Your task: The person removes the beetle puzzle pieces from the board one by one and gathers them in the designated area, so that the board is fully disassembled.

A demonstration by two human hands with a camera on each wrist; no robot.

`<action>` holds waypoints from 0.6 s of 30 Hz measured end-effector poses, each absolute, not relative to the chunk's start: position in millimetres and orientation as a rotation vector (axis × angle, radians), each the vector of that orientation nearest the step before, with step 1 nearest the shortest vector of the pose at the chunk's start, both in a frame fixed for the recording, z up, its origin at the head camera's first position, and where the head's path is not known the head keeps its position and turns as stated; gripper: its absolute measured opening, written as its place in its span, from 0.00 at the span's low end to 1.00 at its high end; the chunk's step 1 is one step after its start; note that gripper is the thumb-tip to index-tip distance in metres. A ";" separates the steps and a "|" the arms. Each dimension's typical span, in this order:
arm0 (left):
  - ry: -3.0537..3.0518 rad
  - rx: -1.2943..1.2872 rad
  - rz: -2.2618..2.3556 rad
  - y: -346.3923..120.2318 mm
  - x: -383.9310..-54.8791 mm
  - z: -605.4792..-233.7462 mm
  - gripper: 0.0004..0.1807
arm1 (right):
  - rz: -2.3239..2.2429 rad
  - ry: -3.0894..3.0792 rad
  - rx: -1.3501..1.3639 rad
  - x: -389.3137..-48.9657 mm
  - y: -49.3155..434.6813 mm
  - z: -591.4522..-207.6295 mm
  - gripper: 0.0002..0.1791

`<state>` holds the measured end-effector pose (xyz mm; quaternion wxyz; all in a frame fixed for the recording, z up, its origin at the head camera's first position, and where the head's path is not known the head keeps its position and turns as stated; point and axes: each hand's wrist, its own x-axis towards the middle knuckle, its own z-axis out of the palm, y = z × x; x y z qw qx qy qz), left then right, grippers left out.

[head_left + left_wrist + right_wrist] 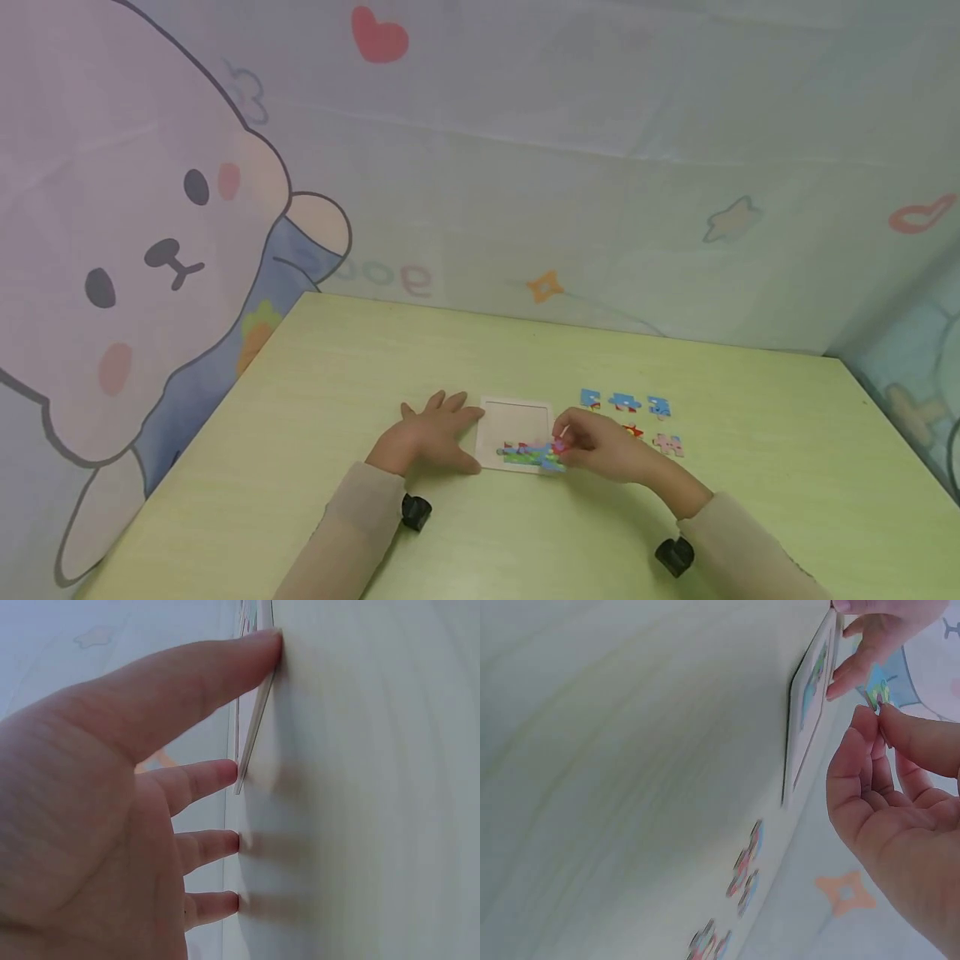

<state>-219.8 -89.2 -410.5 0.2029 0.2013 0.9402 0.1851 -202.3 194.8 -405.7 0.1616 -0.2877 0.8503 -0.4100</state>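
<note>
A square, pale puzzle tray (pixel 513 422) lies on the table, with colourful joined puzzle pieces (pixel 519 456) along its near edge. My left hand (pixel 426 437) is spread beside the tray's left edge, its thumb (pixel 225 660) and index finger touching the rim. Between thumb and fingertips, my right hand (pixel 606 447) pinches a puzzle piece (pixel 877 686) with blue and green on it. That piece is raised over the tray's near right corner, partly hidden by the fingers. In the right wrist view, the tray (pixel 810 742) stands beyond the pinching fingertips.
Right of the tray lie several loose puzzle pieces: a blue one (pixel 590 399), another blue one (pixel 624 402), a third (pixel 659 406) and a pink one (pixel 668 444). A red and yellow piece (pixel 633 431) is partly behind my right hand. A printed cloth (pixel 525 167) hangs behind the table (pixel 360 367).
</note>
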 end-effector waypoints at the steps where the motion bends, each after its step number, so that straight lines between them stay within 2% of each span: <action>1: 2.624 0.561 0.516 -89.2 -219.7 -410.3 0.42 | -1.172 2.428 -0.816 -200.9 198.7 -405.7 0.09; 18: 2.625 0.558 0.503 -88.4 -220.8 -410.4 0.42 | -1.148 2.456 -0.727 -186.5 237.1 -407.1 0.08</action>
